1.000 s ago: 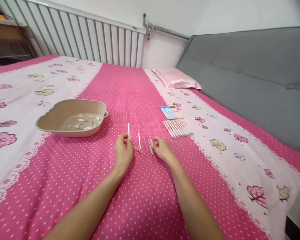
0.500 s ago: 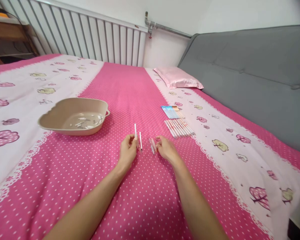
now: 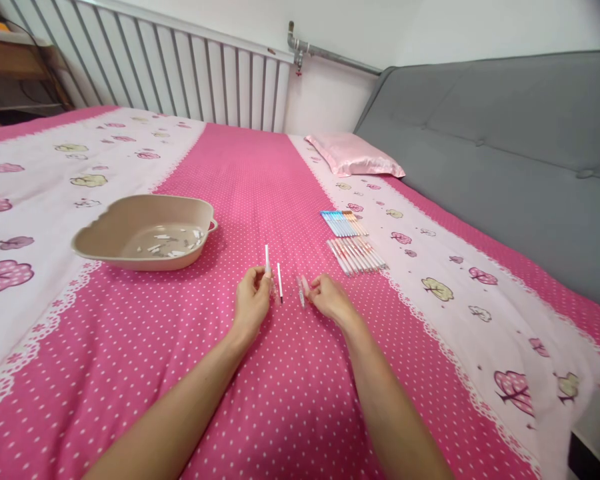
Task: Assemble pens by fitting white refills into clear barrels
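**While both hands pinch small pen parts, a thin white rod points up the bed**

Where the left hand (image 3: 251,303) closes its thumb and fingertips, a thin white rod (image 3: 267,257) sticks out beyond them, its long axis running away from the person toward the head of the bed, tilted slightly left. Its lower end is hidden inside the pinch, and the other fingers are curled in. Just to its right is a second white rod (image 3: 279,281), almost parallel, with a darker tip at the near end. Whether it lies on the bedspread or touches the left fingers is hard to tell.

The right hand (image 3: 330,298) is also nearly closed, with the fingertips gripping a short clear tube (image 3: 301,291). The tube points roughly the same way, away from the person, and its near end is covered by the fingers. It is too small to make out in detail. The two hands are near each other but apart, low over the pink dotted bedspread (image 3: 260,400).

Beyond the right hand lie two neat rows of pens, a pink-and-white row (image 3: 357,255) nearer and a blue-capped row (image 3: 343,223) just behind it. Both rows slant up and to the left.

Well to the left sits a beige tray (image 3: 87,243) with small pale scraps (image 3: 167,243) in its bottom, too small to identify. Farther off are a pink pillow (image 3: 353,157), a grey padded backrest (image 3: 505,153) cut off by the right edge, and a white radiator (image 3: 180,73).
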### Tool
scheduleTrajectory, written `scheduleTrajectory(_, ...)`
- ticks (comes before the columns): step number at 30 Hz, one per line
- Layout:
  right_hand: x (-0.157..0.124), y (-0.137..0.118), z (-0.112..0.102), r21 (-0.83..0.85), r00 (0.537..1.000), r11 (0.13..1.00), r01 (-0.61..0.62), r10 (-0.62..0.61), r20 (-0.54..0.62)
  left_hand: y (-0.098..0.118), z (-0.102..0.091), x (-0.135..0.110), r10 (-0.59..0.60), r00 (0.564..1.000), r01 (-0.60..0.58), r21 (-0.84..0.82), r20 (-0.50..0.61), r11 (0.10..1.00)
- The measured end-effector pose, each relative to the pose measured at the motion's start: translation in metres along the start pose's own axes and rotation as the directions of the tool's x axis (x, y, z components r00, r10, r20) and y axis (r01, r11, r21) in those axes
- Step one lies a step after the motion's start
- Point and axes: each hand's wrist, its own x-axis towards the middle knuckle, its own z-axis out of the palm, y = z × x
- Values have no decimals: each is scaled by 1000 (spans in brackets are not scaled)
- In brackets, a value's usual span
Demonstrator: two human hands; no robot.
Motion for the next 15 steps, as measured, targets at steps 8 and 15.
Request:
scheduleTrajectory(8,-5,-4,-6,28,997,997,69,-68,-40,-3,-2,3,15,996,-15,2,-86,1000)
scheduleTrajectory(15,-3,-3,-5,57,978,977,204,-200,-62,-5,-3,4,-7,992,10,22,-123,1000)
